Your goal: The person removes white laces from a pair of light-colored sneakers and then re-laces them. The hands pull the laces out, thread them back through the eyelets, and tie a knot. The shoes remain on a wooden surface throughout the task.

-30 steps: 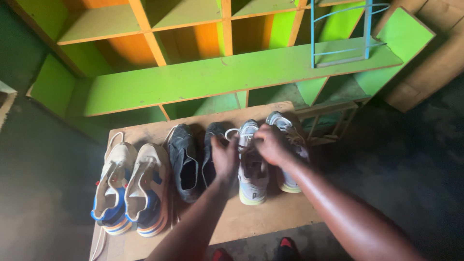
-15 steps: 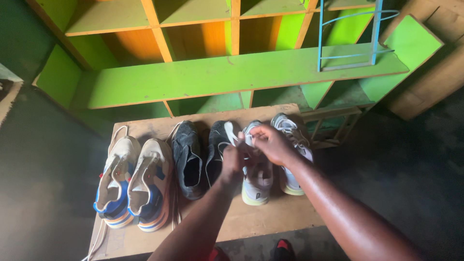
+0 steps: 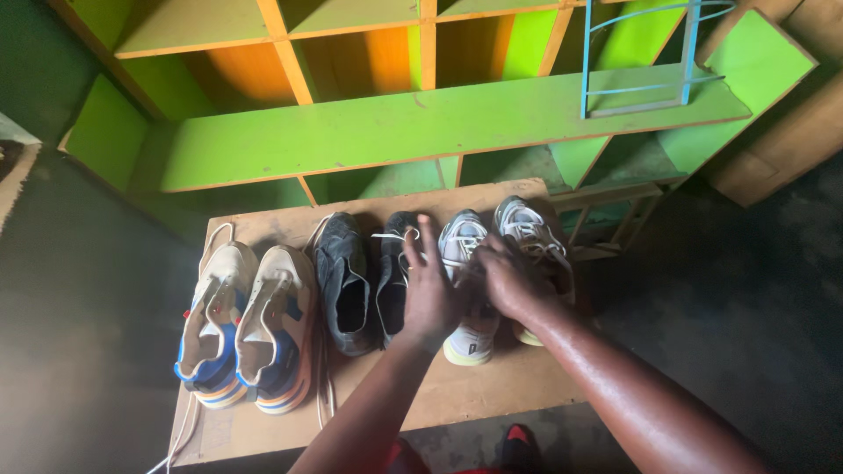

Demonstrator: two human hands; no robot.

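While flattened, both hands [image 3: 470,290] on grey sneakers [image 3: 500,263]

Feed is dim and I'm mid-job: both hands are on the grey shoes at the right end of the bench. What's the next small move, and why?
Probably nudge the near grey shoe left, square against the black pair. The left hand lies flat across it and the right hand covers its partner. The grey pair looks slightly angled beside the straighter cream pair on the bench.

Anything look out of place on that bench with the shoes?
Mostly tidy: three pairs side by side on the wooden bench. One oddity: a loose white lace from the cream-and-blue pair trails off the bench's front left edge.
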